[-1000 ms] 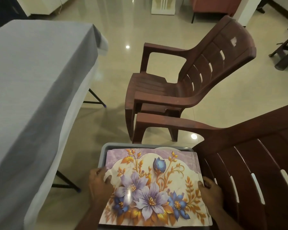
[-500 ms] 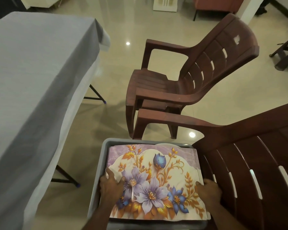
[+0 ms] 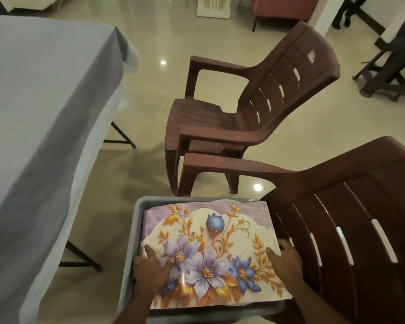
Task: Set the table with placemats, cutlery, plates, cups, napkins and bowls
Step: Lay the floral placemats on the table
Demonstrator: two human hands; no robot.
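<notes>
My left hand (image 3: 150,268) has slid inward onto the floral placemat (image 3: 211,251), fingers flat and pressing; my right hand (image 3: 284,259) grips its right edge. The mat lies on top in the grey tub (image 3: 136,220); the grey-clothed table (image 3: 38,108) beside it awaits it, so I expect the lift next.

From my end the room reads dim and warm. Ceiling lamps show as small bright spots on the glossy floor (image 3: 164,94), at upper centre and lower right of centre. A streak of glare crosses the shiny placemat (image 3: 211,249) at the bottom. Soft shadows pool under the table (image 3: 33,101) at left and the chair (image 3: 255,108). Straight lines bow toward the frame edges; corners look soft and slightly smeared.
</notes>
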